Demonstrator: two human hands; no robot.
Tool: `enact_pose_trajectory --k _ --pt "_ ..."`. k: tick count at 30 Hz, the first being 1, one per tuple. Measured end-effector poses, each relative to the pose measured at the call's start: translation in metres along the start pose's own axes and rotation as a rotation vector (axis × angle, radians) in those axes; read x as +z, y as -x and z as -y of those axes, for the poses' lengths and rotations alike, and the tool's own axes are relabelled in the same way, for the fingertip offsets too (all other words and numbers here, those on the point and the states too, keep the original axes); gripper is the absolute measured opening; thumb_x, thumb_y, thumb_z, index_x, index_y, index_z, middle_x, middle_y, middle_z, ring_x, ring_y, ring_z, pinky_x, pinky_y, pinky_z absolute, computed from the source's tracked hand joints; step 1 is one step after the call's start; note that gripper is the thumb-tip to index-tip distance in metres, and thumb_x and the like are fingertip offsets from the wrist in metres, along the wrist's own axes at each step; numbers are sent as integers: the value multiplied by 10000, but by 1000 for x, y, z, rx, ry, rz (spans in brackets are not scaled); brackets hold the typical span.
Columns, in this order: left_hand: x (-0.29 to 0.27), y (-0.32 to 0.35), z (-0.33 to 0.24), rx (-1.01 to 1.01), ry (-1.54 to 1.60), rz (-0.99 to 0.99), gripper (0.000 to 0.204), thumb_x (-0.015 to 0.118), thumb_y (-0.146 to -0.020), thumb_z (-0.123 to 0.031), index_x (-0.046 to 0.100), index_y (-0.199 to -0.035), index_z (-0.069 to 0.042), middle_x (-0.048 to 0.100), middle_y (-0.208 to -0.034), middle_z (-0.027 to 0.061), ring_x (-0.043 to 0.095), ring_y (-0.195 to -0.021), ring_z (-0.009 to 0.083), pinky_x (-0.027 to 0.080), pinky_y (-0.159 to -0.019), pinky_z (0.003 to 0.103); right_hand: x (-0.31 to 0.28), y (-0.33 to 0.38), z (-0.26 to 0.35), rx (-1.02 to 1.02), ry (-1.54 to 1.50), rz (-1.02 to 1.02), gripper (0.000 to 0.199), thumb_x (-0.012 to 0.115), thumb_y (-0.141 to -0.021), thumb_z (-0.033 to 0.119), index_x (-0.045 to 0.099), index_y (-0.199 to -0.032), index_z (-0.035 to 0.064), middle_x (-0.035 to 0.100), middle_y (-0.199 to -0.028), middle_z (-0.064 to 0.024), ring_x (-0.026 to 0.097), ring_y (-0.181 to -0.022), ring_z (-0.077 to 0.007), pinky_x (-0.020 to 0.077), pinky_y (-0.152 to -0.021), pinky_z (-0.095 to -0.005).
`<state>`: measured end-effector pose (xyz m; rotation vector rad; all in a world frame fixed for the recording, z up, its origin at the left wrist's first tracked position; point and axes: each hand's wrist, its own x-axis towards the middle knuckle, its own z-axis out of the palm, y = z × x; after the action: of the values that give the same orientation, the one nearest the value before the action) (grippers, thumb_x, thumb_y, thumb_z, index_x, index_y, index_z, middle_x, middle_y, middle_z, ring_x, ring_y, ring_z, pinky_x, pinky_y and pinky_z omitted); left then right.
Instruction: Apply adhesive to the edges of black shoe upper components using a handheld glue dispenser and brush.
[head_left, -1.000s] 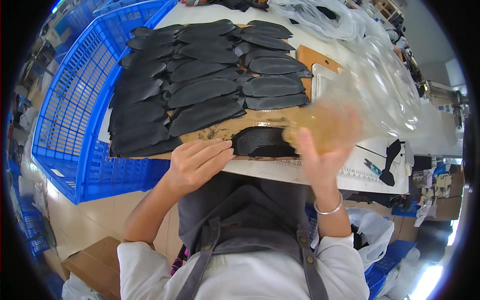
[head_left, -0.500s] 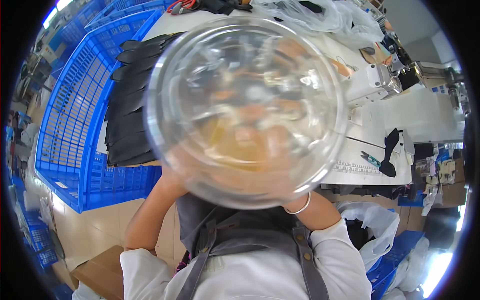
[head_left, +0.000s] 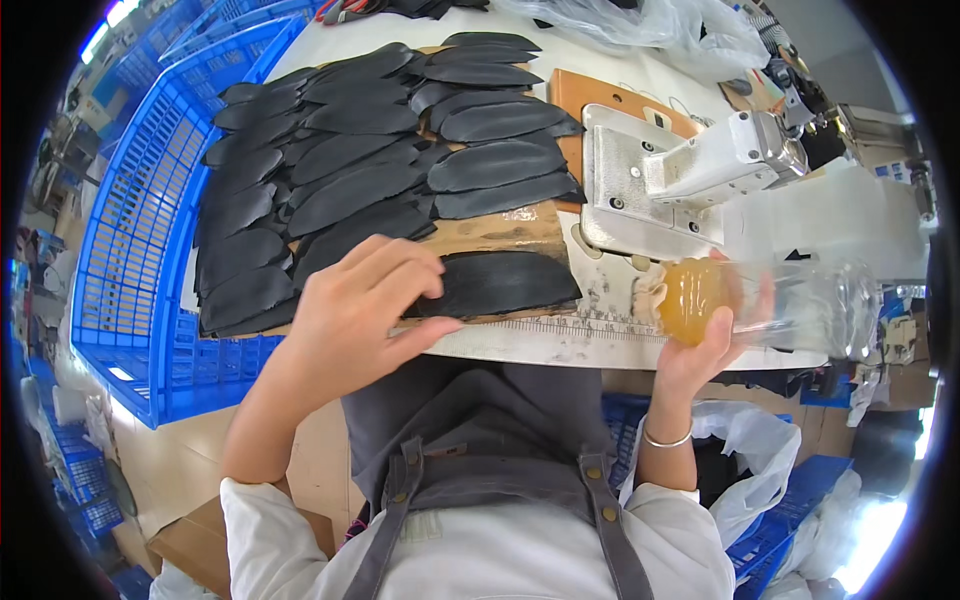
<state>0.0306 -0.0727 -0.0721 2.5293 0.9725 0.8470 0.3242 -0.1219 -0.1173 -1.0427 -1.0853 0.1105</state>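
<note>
My right hand (head_left: pixel 708 320) is wrapped round a clear bottle (head_left: pixel 805 305) lying sideways above the right part of the table. The bottle's left end is amber-yellow (head_left: pixel 690 300); I cannot tell whether that is a lid or contents. A small cream-coloured crumpled bit (head_left: pixel 648 292) shows beside that end. My left hand (head_left: pixel 375 300) hovers by the near end of a black curved piece (head_left: pixel 505 282), thumb and fingers apart, holding nothing. Many similar black pieces (head_left: pixel 350 165) lie overlapped in rows on a brown board (head_left: pixel 490 232).
A white sewing machine (head_left: pixel 715 160) stands right of the board, on a white table (head_left: pixel 480 345) with a ruler strip (head_left: pixel 610 326) near its front edge. A blue crate (head_left: pixel 125 250) is at the left. Clear plastic bags (head_left: pixel 640 40) lie at the back.
The bottle, held up close with its round base toward me, has come down and swung right in my right hand. My left hand has come off it and moved over the black pieces.
</note>
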Motion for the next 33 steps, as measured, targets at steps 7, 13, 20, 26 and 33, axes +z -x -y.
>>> enact_pose_trajectory --k 7,13,20,26,33 --pt "34 -52 -20 99 -70 242 572 726 -668 -307 538 -1123 -16 516 -1170 111 460 -1110 292 334 -981 391 10 9 -5 470 -447 -52 645 547 -838 283 223 -1348 55 496 -1159 -271 528 -1045 -286 454 -889 -383" --pt "32 -61 -20 58 -103 344 514 717 -698 -281 558 -1114 -25 531 -1163 124 472 -1097 295 349 -968 394 7 9 -3 512 -465 -28 715 609 -802 318 226 -1341 48 497 -1157 -276 544 -1011 -273 466 -868 -372" --pt "34 -64 -13 -19 46 348 411 693 -732 -208 571 -1078 -21 547 -1130 134 489 -1077 299 375 -941 379 7 10 -3 444 -436 83 688 491 -853 401 184 -1380 84 469 -1169 -249 589 -934 -347 505 -793 -402" --pt "31 -55 -12 -104 115 93 176 705 -701 -105 548 -758 -50 503 -757 70 489 -772 256 393 -699 349 22 15 25 578 -757 309 916 618 -727 492 152 -1389 64 501 -1014 -223 595 -784 -355 524 -710 -441" --pt "-15 -33 -5 -367 328 -150 136 699 -740 -114 603 -757 -20 569 -724 48 527 -611 116 414 -551 253 39 27 22 685 -750 493 961 693 -691 428 128 -1382 70 499 -1021 -212 602 -803 -346 521 -753 -459"
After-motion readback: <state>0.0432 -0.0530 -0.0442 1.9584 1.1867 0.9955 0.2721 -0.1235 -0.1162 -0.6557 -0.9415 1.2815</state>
